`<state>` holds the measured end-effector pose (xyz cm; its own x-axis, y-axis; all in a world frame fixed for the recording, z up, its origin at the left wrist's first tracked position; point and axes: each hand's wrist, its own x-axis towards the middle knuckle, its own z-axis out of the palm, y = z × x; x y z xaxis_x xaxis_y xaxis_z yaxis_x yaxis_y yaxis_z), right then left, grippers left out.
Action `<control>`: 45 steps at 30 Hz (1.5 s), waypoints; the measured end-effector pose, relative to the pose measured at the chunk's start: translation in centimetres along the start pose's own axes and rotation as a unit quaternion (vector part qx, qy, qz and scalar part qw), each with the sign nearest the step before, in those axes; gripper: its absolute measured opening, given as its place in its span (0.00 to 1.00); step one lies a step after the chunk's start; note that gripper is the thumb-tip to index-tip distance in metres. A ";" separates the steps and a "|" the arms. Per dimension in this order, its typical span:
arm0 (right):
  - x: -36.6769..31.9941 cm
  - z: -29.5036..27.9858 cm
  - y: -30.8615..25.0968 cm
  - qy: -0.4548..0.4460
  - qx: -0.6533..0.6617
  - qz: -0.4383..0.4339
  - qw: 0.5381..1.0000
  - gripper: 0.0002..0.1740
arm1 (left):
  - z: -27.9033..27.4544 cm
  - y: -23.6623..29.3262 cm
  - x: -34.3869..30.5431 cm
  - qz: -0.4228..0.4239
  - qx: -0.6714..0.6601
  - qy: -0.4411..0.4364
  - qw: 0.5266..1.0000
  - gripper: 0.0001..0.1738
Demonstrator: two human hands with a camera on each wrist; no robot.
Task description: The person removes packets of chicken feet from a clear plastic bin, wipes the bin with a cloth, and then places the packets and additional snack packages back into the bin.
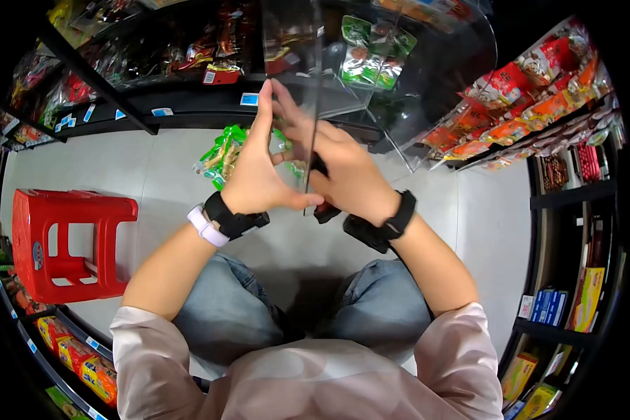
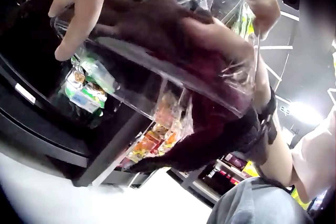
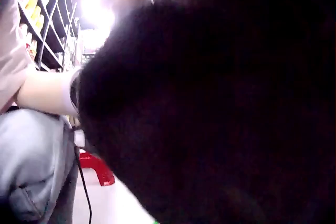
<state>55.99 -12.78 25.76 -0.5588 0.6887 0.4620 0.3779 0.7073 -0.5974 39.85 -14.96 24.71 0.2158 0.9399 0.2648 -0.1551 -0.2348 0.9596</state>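
Note:
A clear plastic box (image 1: 292, 45) is held up in front of the body, its near wall seen almost edge-on. My left hand (image 1: 248, 171) holds this wall with the fingers stretched along it and the thumb at its near edge; the left wrist view shows fingers and thumb spanning the plastic. On the other side of the wall is my right hand (image 1: 357, 175), gripping a dark cloth (image 2: 207, 137) close against the plastic. The cloth is mostly hidden in the head view, and dark material fills most of the right wrist view.
Green snack packets (image 1: 222, 155) lie on the pale floor beyond the left hand. A red plastic stool (image 1: 77, 241) stands at left. Shelves with packaged snacks surround the aisle, red and orange packets (image 1: 518, 105) at upper right. Another green packet (image 1: 374, 52) shows through clear plastic.

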 end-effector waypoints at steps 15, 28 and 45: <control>-2.6 -3.7 3.7 -0.064 -0.248 0.246 0.935 0.20 | 0.9 0.3 -1.0 -0.065 0.036 -0.012 0.997 0.77; -5.6 -7.5 1.1 -0.208 -0.164 0.196 0.944 0.19 | -0.9 -1.2 -1.9 -0.052 0.057 -0.023 0.997 0.78; -9.2 -12.6 4.1 0.121 0.069 0.358 0.923 0.16 | -2.6 -1.4 -2.2 -0.098 0.031 -0.004 0.995 0.77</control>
<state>72.00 -14.20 27.32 -0.0150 0.9991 0.0400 0.4801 0.0423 -0.8762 37.12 -16.09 22.54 0.2429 0.9674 0.0718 -0.0496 -0.0615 0.9969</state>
